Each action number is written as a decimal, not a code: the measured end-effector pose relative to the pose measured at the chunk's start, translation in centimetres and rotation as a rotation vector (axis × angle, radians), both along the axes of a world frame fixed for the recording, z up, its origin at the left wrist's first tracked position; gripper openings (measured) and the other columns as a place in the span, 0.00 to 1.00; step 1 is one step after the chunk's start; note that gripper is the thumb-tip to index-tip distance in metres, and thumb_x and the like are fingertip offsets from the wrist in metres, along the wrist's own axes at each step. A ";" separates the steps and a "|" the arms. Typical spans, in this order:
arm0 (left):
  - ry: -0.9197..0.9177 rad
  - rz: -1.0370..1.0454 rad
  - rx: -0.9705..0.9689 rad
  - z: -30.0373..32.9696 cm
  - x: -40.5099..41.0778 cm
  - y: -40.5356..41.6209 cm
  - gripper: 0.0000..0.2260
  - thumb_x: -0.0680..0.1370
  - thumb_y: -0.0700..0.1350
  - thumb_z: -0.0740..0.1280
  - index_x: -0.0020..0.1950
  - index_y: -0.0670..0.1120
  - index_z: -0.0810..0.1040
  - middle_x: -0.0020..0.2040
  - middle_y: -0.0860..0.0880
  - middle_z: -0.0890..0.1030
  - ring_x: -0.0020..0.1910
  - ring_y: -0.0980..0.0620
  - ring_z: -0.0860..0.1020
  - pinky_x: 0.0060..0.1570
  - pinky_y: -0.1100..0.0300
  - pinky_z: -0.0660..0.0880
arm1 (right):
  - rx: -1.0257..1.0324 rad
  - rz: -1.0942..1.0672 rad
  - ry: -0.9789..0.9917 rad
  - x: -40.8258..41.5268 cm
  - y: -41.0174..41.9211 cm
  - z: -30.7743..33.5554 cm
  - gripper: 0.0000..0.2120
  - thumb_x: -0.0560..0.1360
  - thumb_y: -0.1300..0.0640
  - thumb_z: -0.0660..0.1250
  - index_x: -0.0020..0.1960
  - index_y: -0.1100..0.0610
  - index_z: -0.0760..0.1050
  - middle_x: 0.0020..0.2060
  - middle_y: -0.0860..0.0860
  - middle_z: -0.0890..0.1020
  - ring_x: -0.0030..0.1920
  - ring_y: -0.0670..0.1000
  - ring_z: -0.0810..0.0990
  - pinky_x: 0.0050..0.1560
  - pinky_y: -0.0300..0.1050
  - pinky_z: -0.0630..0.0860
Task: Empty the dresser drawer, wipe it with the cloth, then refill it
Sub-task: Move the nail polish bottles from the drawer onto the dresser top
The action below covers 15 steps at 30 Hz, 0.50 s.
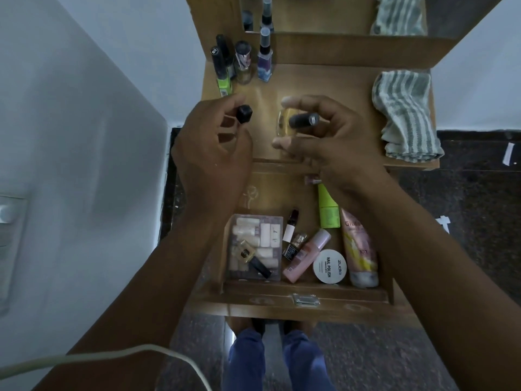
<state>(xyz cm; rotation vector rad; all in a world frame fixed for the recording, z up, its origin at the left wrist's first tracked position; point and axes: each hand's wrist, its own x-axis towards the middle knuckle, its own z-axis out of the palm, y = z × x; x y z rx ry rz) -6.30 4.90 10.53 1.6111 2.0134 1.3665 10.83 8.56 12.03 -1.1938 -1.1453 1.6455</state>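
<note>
The wooden drawer (293, 290) stands pulled out below the dresser top (324, 83). It holds a clear box of small bottles (255, 246), a lipstick (290, 227), a pink tube (307, 255), a white nail polish remover jar (330, 266), a green bottle (328, 210) and a pink-yellow tube (361, 249). Above the dresser top, my left hand (211, 148) grips a small bottle with a black cap (244, 113). My right hand (327, 136) holds a yellowish bottle with a dark cap (303, 121). A striped cloth (406, 114) lies on the top's right side.
Several nail polish and spray bottles (242, 63) stand at the back left of the dresser top, below a mirror (310, 12). A white wall (70, 136) is on the left, dark speckled floor (465, 207) on the right. A white cable (112, 356) crosses the lower left.
</note>
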 end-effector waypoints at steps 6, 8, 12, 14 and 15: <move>0.061 -0.022 0.076 -0.3 -0.1 3.0 0.12 0.80 0.43 0.73 0.63 0.42 0.86 0.56 0.47 0.87 0.53 0.54 0.85 0.55 0.60 0.83 | 0.252 -0.055 -0.307 -3.4 3.4 -0.2 0.19 0.70 0.69 0.75 0.60 0.57 0.81 0.52 0.54 0.83 0.49 0.50 0.86 0.41 0.43 0.85; 0.094 -0.034 0.094 -0.6 -0.1 3.9 0.12 0.81 0.44 0.73 0.63 0.42 0.86 0.56 0.47 0.87 0.54 0.53 0.86 0.55 0.57 0.83 | 0.317 -0.070 -0.415 -4.1 4.5 -0.7 0.19 0.70 0.65 0.76 0.59 0.54 0.81 0.54 0.50 0.83 0.48 0.47 0.86 0.42 0.45 0.85; 0.155 -0.020 0.083 -1.1 -0.2 5.0 0.12 0.81 0.44 0.72 0.63 0.43 0.86 0.57 0.48 0.88 0.55 0.52 0.86 0.60 0.73 0.76 | 0.494 -0.088 -0.608 -4.9 5.8 -1.4 0.19 0.69 0.57 0.74 0.60 0.51 0.81 0.53 0.46 0.84 0.48 0.49 0.85 0.50 0.52 0.83; 0.169 -0.003 0.070 -1.5 -0.2 5.1 0.12 0.81 0.44 0.72 0.63 0.43 0.86 0.57 0.48 0.88 0.56 0.52 0.85 0.59 0.79 0.68 | 0.569 -0.082 -0.687 -5.1 6.1 -1.6 0.17 0.70 0.56 0.73 0.59 0.52 0.82 0.52 0.47 0.84 0.46 0.48 0.84 0.49 0.47 0.82; 0.173 -0.003 0.067 -1.7 -0.2 5.2 0.12 0.81 0.44 0.72 0.64 0.43 0.86 0.58 0.48 0.88 0.57 0.52 0.85 0.59 0.79 0.68 | 0.594 -0.079 -0.710 -5.2 6.1 -1.7 0.16 0.71 0.57 0.73 0.58 0.52 0.82 0.51 0.47 0.85 0.46 0.47 0.84 0.48 0.46 0.82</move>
